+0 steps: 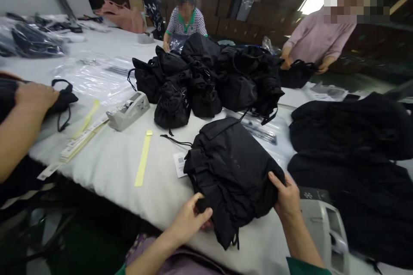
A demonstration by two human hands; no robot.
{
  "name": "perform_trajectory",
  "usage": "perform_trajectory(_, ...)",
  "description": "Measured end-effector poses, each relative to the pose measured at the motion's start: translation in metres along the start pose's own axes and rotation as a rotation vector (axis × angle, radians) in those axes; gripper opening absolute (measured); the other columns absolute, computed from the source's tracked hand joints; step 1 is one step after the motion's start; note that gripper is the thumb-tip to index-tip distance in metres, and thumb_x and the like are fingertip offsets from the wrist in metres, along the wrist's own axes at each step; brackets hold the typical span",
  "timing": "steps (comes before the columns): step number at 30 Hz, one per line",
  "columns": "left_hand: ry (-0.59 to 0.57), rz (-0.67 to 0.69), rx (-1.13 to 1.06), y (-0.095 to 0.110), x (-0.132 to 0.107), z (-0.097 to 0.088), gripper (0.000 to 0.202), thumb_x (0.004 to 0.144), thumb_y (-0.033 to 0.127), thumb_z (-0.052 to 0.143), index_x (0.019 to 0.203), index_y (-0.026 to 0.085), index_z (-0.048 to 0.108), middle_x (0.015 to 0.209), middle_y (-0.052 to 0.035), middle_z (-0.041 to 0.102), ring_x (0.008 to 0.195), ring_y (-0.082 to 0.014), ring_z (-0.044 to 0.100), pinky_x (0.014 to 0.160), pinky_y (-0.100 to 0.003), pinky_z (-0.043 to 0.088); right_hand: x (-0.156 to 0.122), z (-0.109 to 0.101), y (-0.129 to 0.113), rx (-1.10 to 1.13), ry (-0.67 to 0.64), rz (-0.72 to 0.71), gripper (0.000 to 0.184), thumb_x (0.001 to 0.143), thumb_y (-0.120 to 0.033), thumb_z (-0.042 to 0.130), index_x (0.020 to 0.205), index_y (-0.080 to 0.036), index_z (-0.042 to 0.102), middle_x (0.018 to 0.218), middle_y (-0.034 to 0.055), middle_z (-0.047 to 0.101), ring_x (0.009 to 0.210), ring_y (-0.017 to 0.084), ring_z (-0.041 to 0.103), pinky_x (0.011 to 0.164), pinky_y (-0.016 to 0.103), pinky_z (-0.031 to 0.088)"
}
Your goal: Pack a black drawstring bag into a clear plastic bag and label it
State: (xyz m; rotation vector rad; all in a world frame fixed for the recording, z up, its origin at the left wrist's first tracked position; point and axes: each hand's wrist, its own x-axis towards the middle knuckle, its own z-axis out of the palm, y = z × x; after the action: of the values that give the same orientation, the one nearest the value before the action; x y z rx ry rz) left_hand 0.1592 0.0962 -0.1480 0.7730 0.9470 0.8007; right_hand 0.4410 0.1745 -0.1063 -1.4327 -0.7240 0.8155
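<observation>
A folded black garment [230, 172] lies on the white table [112, 167] in front of me. My left hand [190, 219] grips its near left corner, thumb on top. At the garment's right edge my right hand [285, 195] pinches the fabric. A white paper tag [179, 163] and a black drawstring [176, 140] stick out from the garment's left side.
A heap of black drawstring bags [206, 77] fills the table's middle, and black garments [351, 146] are stacked at right. A grey tape dispenser [128, 111], yellow strips [143, 158] and labels lie at left. Another dispenser [325, 227] sits near my right wrist. A person's arm [19, 120] reaches in at left; two people work at the far side.
</observation>
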Motion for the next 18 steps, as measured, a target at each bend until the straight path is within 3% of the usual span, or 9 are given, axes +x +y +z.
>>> perform_trajectory(4,0.2,-0.128,-0.174,-0.035,-0.028,-0.027,0.057,0.065,0.051,0.083,0.105,0.018,0.059,0.092,-0.0063,0.07,0.086,-0.0197,0.068,0.072,-0.026,0.05,-0.014,-0.009,0.016,-0.139,-0.081,-0.115,0.042,0.063,-0.045,0.082,0.093,-0.018,0.07,0.085,0.0027,0.07,0.077,0.022,0.064,0.076,0.036,0.053)
perform_trajectory(8,0.333,-0.117,-0.356,-0.035,-0.045,-0.048,0.05,0.068,0.049,0.081,0.101,0.02,0.057,0.097,-0.0058,0.071,0.091,-0.0214,0.07,0.08,-0.03,0.052,-0.02,-0.002,0.018,-0.19,-0.118,-0.197,0.041,0.067,-0.045,0.08,0.096,-0.018,0.069,0.088,0.0029,0.07,0.081,0.021,0.063,0.08,0.035,0.051)
perform_trajectory(15,0.401,-0.072,-0.131,-0.025,-0.056,-0.067,0.05,0.063,0.055,0.081,0.093,0.017,0.066,0.087,-0.0045,0.073,0.083,-0.021,0.07,0.071,-0.026,0.052,-0.02,-0.003,0.013,-0.191,-0.136,-0.229,0.048,0.066,-0.048,0.08,0.101,-0.017,0.071,0.095,0.0063,0.073,0.088,0.025,0.064,0.084,0.039,0.051)
perform_trajectory(18,0.327,0.004,0.028,-0.024,-0.06,-0.064,0.045,0.067,0.056,0.078,0.082,0.015,0.068,0.081,-0.0036,0.071,0.079,-0.0197,0.068,0.067,-0.024,0.05,-0.019,-0.004,0.013,-0.185,-0.14,-0.234,0.05,0.066,-0.049,0.08,0.102,-0.016,0.071,0.097,0.0071,0.073,0.089,0.026,0.064,0.084,0.04,0.051)
